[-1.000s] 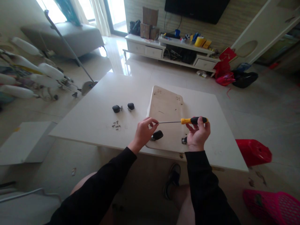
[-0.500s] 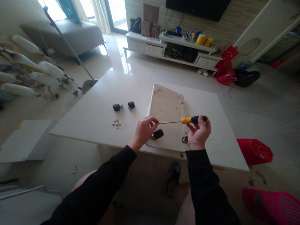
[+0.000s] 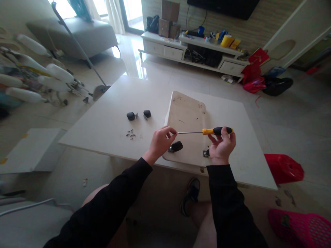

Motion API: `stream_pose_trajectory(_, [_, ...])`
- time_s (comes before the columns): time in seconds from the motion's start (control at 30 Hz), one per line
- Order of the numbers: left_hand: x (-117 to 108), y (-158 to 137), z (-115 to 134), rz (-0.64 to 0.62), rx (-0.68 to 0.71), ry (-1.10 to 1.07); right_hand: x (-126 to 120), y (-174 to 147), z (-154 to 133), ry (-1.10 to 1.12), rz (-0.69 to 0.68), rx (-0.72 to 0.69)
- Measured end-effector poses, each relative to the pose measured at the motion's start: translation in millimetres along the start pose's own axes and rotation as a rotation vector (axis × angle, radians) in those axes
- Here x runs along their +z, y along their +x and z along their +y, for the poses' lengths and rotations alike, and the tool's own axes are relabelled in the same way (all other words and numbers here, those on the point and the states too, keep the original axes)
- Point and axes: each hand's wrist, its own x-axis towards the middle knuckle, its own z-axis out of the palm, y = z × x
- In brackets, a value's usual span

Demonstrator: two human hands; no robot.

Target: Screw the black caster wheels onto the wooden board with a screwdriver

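Observation:
A screwdriver (image 3: 210, 131) with a yellow and black handle lies level above a beige plastic panel (image 3: 184, 124). My right hand (image 3: 222, 148) is closed round the back of its handle. My left hand (image 3: 161, 141) pinches the tip of the metal shaft; whether a screw is there too, I cannot make out. Below the shaft a black caster wheel (image 3: 177, 146) sits on the panel's near left corner. Another caster (image 3: 206, 153) is at the near right corner, partly hidden by my right hand. Screw holes show at the panel's far corners.
Two loose casters, one (image 3: 131, 116) left of the other (image 3: 147, 113), lie on the white table (image 3: 103, 127) left of the panel. Several small screws (image 3: 130, 134) are scattered nearer me. A red stool (image 3: 283, 168) and a pink basket (image 3: 300, 227) stand on the floor at right.
The whole view has shifted slightly, with the scene moving a little to the right. Both hands keep the same hold on the screwdriver.

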Motion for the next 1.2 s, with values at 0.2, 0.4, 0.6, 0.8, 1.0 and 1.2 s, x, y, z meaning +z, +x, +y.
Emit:
stream_pose_trajectory(0.2, [-0.2, -0.4, -0.1, -0.017, -0.01, 0.013, 2.5, -3.5, 0.0, -0.003, 0.003, 0.001])
stream_pose_trajectory(0.4, [-0.7, -0.1, -1.8, -0.03, -0.029, 0.02, 2.0, -3.1, -1.3, -0.007, 0.013, -0.002])
stream_pose_trajectory(0.6, [-0.9, 0.3, -0.9, -0.044, -0.044, 0.026, 2.8, -2.8, -0.1, -0.011, -0.001, 0.008])
stream_pose_trajectory(0.8, [-1.3, 0.7, -1.1, -0.066, -0.051, 0.06, 2.7, -3.3, 0.3, 0.003, -0.02, 0.001])
stream_pose_trajectory(1.0, [-1.8, 0.4, -5.1, -0.08, -0.029, 0.066, -0.3, -0.7, 3.2, -0.018, -0.048, -0.006])
stream_pose_trajectory(1.2, [-1.3, -0.9, -8.2, -0.077, 0.01, 0.082, -0.7, -2.4, 4.5, -0.108, -0.07, -0.069])
